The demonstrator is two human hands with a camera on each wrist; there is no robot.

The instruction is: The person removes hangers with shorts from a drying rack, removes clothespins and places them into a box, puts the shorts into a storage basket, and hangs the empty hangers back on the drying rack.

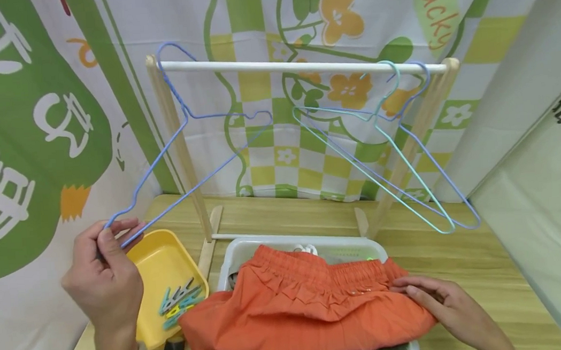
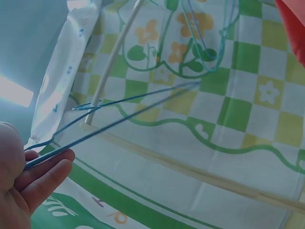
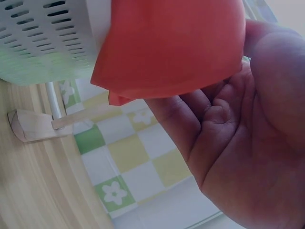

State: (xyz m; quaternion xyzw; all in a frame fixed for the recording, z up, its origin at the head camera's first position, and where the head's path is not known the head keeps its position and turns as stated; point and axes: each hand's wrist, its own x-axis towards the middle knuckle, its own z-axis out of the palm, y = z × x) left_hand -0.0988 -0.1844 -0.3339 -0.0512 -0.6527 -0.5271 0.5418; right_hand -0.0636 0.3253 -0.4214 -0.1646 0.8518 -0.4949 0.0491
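Observation:
My left hand [image 1: 105, 268] grips the lower corner of a blue clothes hanger [image 1: 161, 153] between thumb and fingers. That hanger's hook loops over the left end of the rack's white rail [image 1: 274, 66]. In the left wrist view the fingers [image 2: 50, 176] wrap the hanger's end. Orange elastic-waist shorts [image 1: 307, 302] lie bunched across a white laundry basket [image 1: 251, 245]. At their right edge my right hand [image 1: 450, 306] pinches the fabric between thumb and fingers. The right wrist view shows the orange cloth [image 3: 176, 47] hanging over the palm, hiding the fingertips.
A mint hanger [image 1: 407, 159] and another blue hanger [image 1: 439, 162] hang at the rail's right end. To the left of the basket, a yellow tray [image 1: 147, 290] holds several clothespins [image 1: 179, 301]. The rack's wooden posts [image 1: 179, 143] stand on the table [image 1: 463, 244] before a patterned curtain.

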